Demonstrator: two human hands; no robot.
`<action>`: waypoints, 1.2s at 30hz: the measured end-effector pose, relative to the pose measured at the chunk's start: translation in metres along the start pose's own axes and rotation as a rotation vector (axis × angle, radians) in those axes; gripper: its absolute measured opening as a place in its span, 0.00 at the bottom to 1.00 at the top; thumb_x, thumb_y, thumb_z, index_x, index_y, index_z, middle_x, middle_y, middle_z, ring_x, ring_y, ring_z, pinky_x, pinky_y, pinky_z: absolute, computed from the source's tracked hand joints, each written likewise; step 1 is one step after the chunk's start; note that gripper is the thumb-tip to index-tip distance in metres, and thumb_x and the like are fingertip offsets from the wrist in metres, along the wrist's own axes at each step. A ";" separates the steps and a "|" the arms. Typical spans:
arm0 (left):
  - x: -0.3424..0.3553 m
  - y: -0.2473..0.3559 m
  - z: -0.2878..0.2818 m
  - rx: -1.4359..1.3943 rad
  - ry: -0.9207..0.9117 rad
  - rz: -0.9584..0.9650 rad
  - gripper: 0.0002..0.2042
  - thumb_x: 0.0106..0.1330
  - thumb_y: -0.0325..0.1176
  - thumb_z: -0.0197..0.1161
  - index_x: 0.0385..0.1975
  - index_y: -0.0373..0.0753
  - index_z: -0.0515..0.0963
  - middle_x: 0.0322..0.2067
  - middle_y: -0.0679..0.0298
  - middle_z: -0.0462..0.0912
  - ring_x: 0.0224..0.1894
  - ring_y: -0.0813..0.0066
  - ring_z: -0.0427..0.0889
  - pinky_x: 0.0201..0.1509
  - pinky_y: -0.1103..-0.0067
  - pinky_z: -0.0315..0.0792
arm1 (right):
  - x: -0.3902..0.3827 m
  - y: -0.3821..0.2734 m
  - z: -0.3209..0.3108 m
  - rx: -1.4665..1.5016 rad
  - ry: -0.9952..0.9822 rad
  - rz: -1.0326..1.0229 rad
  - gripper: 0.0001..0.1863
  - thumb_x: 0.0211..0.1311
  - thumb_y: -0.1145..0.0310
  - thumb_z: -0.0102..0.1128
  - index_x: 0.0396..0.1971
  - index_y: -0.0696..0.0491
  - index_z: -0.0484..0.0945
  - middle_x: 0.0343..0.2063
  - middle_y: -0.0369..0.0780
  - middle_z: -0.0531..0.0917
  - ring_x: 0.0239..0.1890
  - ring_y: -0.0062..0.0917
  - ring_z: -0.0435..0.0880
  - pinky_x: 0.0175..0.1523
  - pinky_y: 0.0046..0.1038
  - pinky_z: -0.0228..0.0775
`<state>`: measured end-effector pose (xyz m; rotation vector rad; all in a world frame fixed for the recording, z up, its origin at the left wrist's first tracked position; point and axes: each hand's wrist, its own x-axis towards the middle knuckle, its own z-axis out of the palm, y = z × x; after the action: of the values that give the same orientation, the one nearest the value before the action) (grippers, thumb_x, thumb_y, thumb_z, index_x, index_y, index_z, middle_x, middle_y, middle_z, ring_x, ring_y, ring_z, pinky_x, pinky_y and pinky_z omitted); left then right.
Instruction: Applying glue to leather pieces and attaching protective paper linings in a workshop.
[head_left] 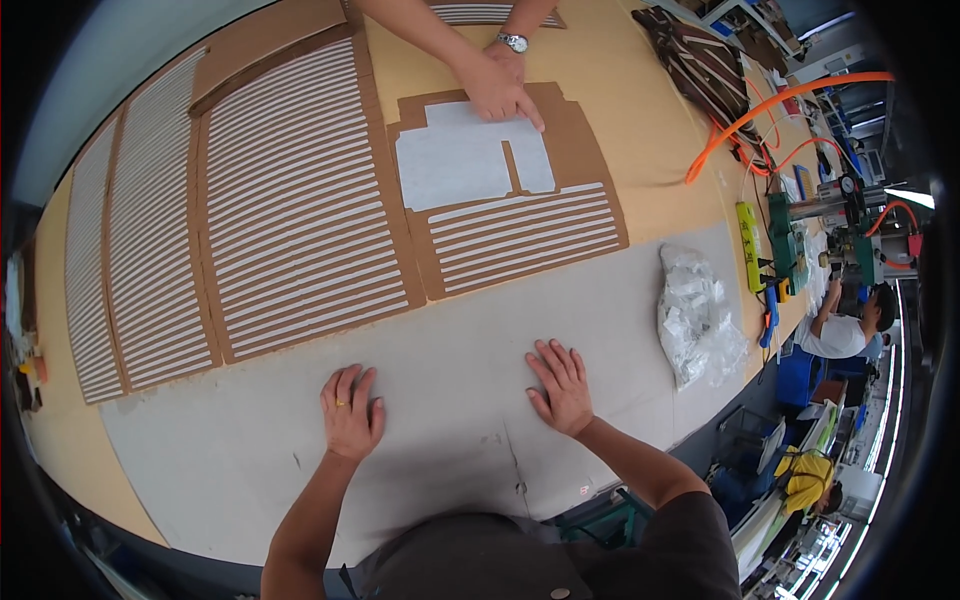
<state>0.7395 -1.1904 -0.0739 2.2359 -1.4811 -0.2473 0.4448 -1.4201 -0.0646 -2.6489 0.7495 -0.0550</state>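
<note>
My left hand [350,412], with a ring on one finger, rests on the grey tabletop [445,345], holding nothing, its fingers apart. To the right lies my right hand [562,388] on the same surface, fingers spread and nothing in it. Beyond my hands is a brown cardboard piece [585,150] with white stripes along its near part. A white cut-out sheet [455,160] with a slot lies on it. Across the table a co-worker's hand [497,90] points with one finger at the sheet's far right edge. Their other wrist wears a watch [513,42].
Large white-striped brown panels [300,200] cover the left side, with a plain brown board [265,50] across their far end. A clear plastic bag [692,320] of small pieces lies right. Beyond are a yellow-green power strip [749,245], an orange hose [780,95] and a green machine [785,240].
</note>
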 end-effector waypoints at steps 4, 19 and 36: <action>0.005 0.003 -0.009 -0.125 0.019 -0.014 0.24 0.58 0.34 0.62 0.56 0.36 0.72 0.58 0.53 0.68 0.60 0.50 0.65 0.63 0.58 0.60 | 0.000 0.000 -0.003 -0.004 -0.005 -0.001 0.32 0.64 0.58 0.58 0.67 0.48 0.64 0.71 0.41 0.60 0.73 0.38 0.56 0.73 0.50 0.43; 0.246 0.180 0.120 -1.143 0.363 0.110 0.18 0.62 0.22 0.60 0.54 0.36 0.74 0.32 0.60 0.80 0.30 0.68 0.79 0.35 0.75 0.73 | -0.012 0.005 0.001 0.059 0.061 0.003 0.22 0.58 0.64 0.62 0.54 0.51 0.77 0.56 0.43 0.78 0.61 0.41 0.74 0.68 0.45 0.56; 0.236 0.166 0.129 -1.272 0.225 0.220 0.08 0.59 0.27 0.63 0.38 0.38 0.79 0.21 0.66 0.76 0.18 0.75 0.73 0.25 0.78 0.69 | 0.267 0.069 -0.107 -0.146 0.584 -0.005 0.11 0.55 0.81 0.60 0.39 0.54 0.81 0.32 0.37 0.79 0.34 0.31 0.74 0.44 0.32 0.63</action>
<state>0.6491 -1.4932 -0.0900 1.0273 -0.9540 -0.6202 0.6244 -1.6483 -0.0093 -2.7901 0.9485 -0.8324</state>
